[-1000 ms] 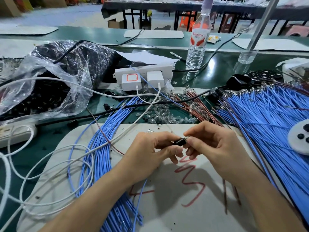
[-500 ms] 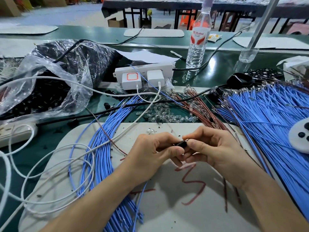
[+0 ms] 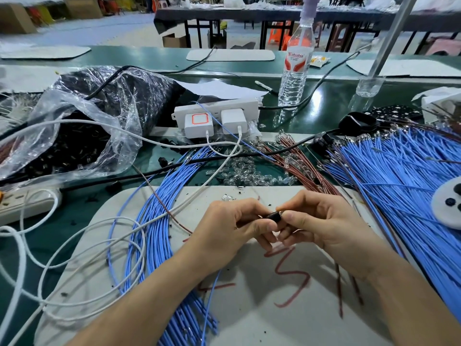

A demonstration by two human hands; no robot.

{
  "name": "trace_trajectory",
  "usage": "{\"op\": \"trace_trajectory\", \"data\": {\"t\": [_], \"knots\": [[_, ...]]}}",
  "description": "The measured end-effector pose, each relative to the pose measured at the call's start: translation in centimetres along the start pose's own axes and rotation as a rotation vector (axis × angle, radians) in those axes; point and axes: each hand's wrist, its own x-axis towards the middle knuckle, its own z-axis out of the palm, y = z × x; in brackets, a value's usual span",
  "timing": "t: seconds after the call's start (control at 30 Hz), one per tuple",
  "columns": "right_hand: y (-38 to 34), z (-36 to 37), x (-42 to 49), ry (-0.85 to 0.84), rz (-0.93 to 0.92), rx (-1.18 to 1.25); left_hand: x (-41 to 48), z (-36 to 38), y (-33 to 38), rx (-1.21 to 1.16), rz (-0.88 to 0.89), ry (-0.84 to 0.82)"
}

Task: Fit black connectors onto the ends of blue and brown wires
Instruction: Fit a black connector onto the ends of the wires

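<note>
both hands [image 3: 272,228] pinch black connector [image 3: 274,216] over mat [image 3: 262,318], wires flanking.

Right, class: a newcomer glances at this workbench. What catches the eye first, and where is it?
At the centre, the left hand and right hand pinch a black connector over the grey mat. A fan of blue wires covers the right side; a crumpled plastic bag sits far left.

Black connector [image 3: 274,217] now more level and more exposed between left hand [image 3: 232,226] and right hand [image 3: 324,228]; both hands shifted slightly toward worktop's near edge.
</note>
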Motion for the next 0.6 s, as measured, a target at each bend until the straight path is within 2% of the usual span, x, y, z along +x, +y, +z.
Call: {"op": "trace_trajectory", "data": {"t": [0.27,0.4,0.6], "knots": [[-0.22,-0.19,-0.28,-0.036,0.039,0.078,-0.22,-0.01,0.39,0.068,0.011,0.001],[-0.2,-0.05,-0.24,-0.041,0.027,-0.053,-0.21,-0.2,0.35,0.306,0.055,0.01],[-0.53,-0.45,-0.22,0.09,-0.043,-0.129,-0.3,-0.15,0.44,0.31,0.039,0.039]]}}
